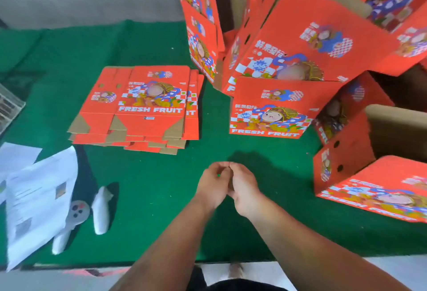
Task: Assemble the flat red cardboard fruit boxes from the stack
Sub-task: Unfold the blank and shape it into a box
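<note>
Flat red cardboard fruit boxes lie in a slightly fanned stack on the green table cover, at about ten o'clock from the hands and well apart from them. Assembled boxes crowd the table from twelve round to three o'clock — one upright box sits nearest, at about one o'clock, with others leaning and piled behind it.

Both hands meet over the bare cover near the front edge. The left hand and right hand have their fingers curled inward and touching each other; neither grips any cardboard, and whether something tiny sits between the fingertips I cannot tell.

The flats look like corrugated board — probably light, stiff across the panels, and willing to bend only along the scored creases. The printed face may be a little slick, so the top sheet should slide off its neighbours easily. A sensible hold seems to be the near edge, by the brown flaps at the stack's six o'clock side, pinching one layer only. Thin flaps could crease or tear if yanked.

White papers lie at nine o'clock.
</note>
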